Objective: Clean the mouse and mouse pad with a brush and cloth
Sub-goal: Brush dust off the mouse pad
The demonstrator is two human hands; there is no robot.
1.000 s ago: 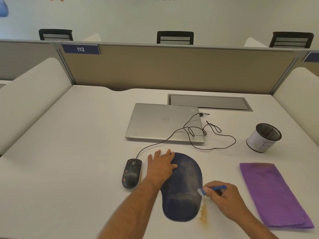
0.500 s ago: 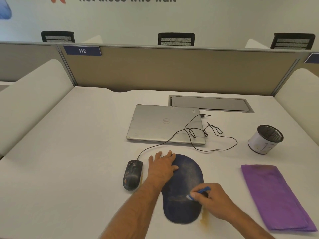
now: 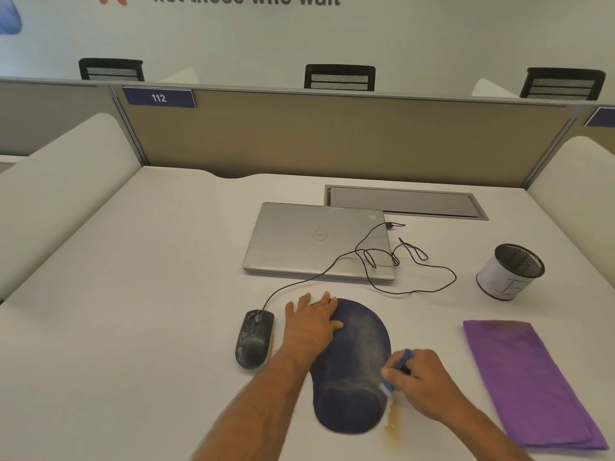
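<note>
White desk (image 3: 139,327) bounded by a tan partition (image 3: 332,138), brown crumbs (image 3: 392,424) beside mouse pad (image 3: 359,347)

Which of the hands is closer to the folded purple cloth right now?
Right. The right hand, holding the blue brush at the dark blue mouse pad's right edge, sits just left of the folded purple cloth. The left hand presses the pad's far-left side.

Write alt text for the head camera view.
A person's right hand sweeps a blue brush along the right edge of a dusty dark blue mouse pad while the left hand pins it flat. A wired mouse lies left, a folded purple cloth right, a closed laptop behind.
</note>
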